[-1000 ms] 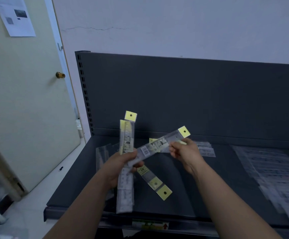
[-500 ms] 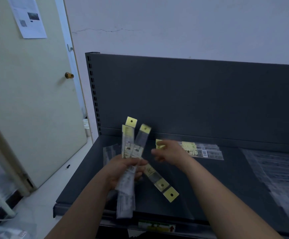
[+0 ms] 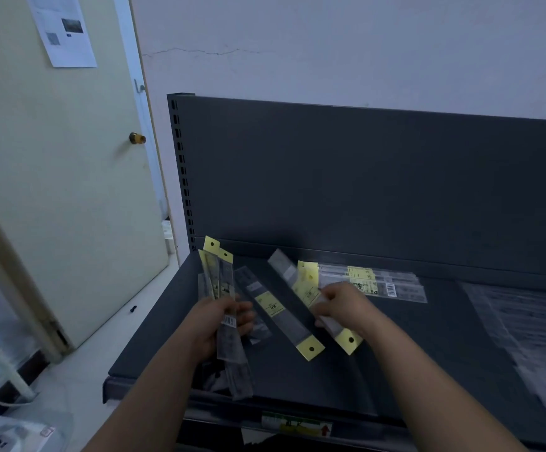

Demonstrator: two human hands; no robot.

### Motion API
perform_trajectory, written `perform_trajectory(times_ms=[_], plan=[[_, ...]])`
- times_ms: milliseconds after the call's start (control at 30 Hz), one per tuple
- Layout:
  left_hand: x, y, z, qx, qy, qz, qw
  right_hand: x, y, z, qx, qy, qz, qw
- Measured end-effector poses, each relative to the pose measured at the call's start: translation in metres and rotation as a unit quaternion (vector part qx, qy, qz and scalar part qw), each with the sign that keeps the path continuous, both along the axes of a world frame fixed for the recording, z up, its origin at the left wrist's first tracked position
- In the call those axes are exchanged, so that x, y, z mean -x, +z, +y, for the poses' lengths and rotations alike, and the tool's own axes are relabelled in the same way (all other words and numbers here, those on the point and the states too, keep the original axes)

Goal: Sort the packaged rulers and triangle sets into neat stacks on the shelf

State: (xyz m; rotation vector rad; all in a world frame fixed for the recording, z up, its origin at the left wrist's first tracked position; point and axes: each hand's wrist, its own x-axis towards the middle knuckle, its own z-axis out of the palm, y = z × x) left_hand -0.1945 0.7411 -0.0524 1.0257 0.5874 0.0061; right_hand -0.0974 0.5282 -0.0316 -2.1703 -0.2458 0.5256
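Your left hand point(image 3: 219, 321) grips a ruler bundle point(image 3: 222, 282) near the left edge of the shelf point(image 3: 330, 380). Your right hand point(image 3: 346, 308) pinches one packaged ruler point(image 3: 307, 293); a loose ruler point(image 3: 275, 308) lies between both hands.

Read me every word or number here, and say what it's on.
Nothing is clear enough to quote.
Sheet on the door: too small.
Barcode sticker on the bundle in the left hand: too small.
Yellow label on the pack in the right hand: blurred.
Printed label on the loose pack: blurred.
Barcode on the back stack: blurred.
Shelf-edge tag: red arrow, words blurred.
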Motion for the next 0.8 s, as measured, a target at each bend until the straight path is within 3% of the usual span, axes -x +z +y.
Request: perform_trajectory(times_ms=[100, 267, 400, 467, 567, 633, 700, 800], plan=[[-0.002, 0.005, -0.006, 0.008, 0.006, -0.016, 1.0, -0.007, 0.009, -0.02, -0.135, 0.053, 0.068, 0.987], [-0.009, 0.02, -0.014, -0.072, -0.042, -0.049, 0.995, -0.013, 0.024, -0.036, -0.028, 0.189, 0.11, 0.975], [-0.016, 0.023, -0.02, -0.091, -0.006, -0.042, 0.995, -0.016, 0.025, -0.044, -0.059, 0.082, 0.073, 0.992], [-0.018, 0.022, -0.018, -0.066, 0.022, -0.047, 0.996, -0.019, 0.021, -0.048, -0.136, -0.022, 0.069, 0.988], [-0.017, 0.02, -0.017, -0.064, 0.001, -0.047, 0.997, -0.023, 0.012, -0.044, -0.341, -0.16, 0.103, 0.92], [-0.013, 0.022, -0.018, -0.064, -0.037, -0.046, 0.996, -0.028, 0.011, -0.041, -0.429, -0.213, 0.102, 0.872], [-0.01, 0.026, -0.015, -0.055, -0.065, -0.032, 0.996, -0.034, 0.015, -0.042, -0.44, -0.225, 0.088, 0.865], [-0.008, 0.026, -0.009, -0.051, -0.099, -0.015, 0.994, -0.037, 0.021, -0.04, -0.397, -0.191, 0.07, 0.895]])
